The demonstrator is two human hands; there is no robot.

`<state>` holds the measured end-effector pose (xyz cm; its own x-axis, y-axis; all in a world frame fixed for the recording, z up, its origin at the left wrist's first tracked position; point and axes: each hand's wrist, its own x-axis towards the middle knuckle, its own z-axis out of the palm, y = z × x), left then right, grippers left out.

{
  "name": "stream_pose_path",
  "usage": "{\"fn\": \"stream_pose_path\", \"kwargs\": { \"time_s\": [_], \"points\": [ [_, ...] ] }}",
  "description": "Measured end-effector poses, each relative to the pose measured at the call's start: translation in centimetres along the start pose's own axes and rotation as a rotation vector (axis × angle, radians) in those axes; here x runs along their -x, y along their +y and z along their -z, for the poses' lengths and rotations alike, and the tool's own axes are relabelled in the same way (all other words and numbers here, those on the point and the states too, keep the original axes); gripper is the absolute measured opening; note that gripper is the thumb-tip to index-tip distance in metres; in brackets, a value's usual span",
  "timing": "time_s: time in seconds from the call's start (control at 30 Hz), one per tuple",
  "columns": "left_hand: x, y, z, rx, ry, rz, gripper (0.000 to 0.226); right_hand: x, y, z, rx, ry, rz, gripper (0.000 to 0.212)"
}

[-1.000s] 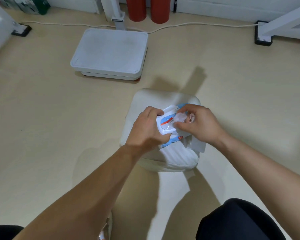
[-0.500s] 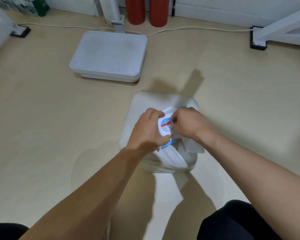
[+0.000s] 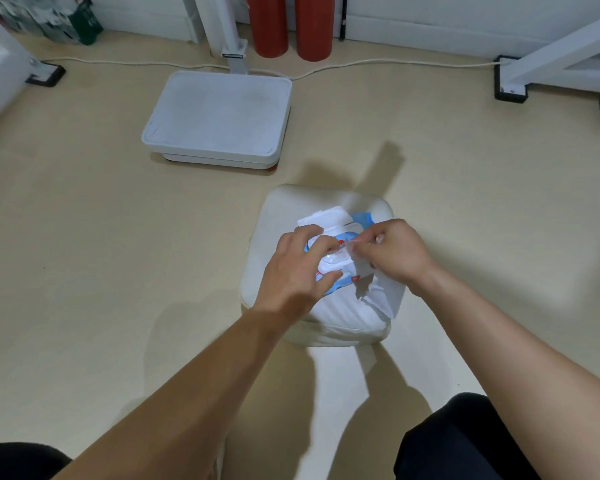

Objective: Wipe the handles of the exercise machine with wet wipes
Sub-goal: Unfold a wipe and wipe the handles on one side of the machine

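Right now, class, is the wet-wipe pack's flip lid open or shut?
Open: the white lid is flipped back beyond the left hand, which grips the pack.

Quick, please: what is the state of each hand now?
Left hand: grips the wipe pack.
Right hand: pinches a thin white sheet at the pack's opening, probably a wipe.

- wipes pack (image 3: 340, 271): printed white and light blue, marked with red
- wipe (image 3: 381, 296): plain white
- cushion (image 3: 291, 216): cream-white
- floor (image 3: 101, 237): finished in plain beige
- cylinders (image 3: 271, 26): red
- platform (image 3: 219, 116): pale grey-white
- frame feet (image 3: 511, 88): black
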<state>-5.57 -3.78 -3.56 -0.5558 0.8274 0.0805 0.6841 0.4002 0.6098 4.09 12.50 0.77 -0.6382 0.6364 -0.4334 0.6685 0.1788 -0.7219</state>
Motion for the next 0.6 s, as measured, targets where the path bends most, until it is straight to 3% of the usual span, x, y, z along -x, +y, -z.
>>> {"fn": "stream_pose_path", "kwargs": {
  "time_s": [0.07, 0.23, 0.37, 0.47, 0.53, 0.6],
  "points": [
    [0.1, -0.2, -0.3, -0.024, -0.007, -0.009, 0.035, 0.5, 0.5, 0.5, -0.118, 0.039, -0.034, 0.012],
    [0.4, 0.2, -0.4, -0.049, 0.033, -0.017, 0.037, 2.4, 1.7, 0.2, -0.07, 0.227, 0.091, 0.013],
    [0.1, 2.0, 0.3, 0.129, 0.052, 0.049, 0.038, 3.4, 2.3, -1.3, -0.014, 0.058, 0.211, 0.021],
    [-0.5, 3.4, 1.1, 0.23, 0.13, 0.063, 0.025, 3.4, 2.8, -1.9, 0.055, 0.027, 0.18, 0.03],
    [-0.7, 4.0, 1.4, 0.216, 0.188, 0.069, 0.018, 3.6, 3.0, -2.1, 0.038, 0.026, 0.13, 0.033],
    [-0.8, 4.0, 1.3, 0.137, 0.175, 0.03, 0.032, 3.7, 3.1, -2.1, -0.052, 0.009, 0.107, 0.033]
  ]
}}
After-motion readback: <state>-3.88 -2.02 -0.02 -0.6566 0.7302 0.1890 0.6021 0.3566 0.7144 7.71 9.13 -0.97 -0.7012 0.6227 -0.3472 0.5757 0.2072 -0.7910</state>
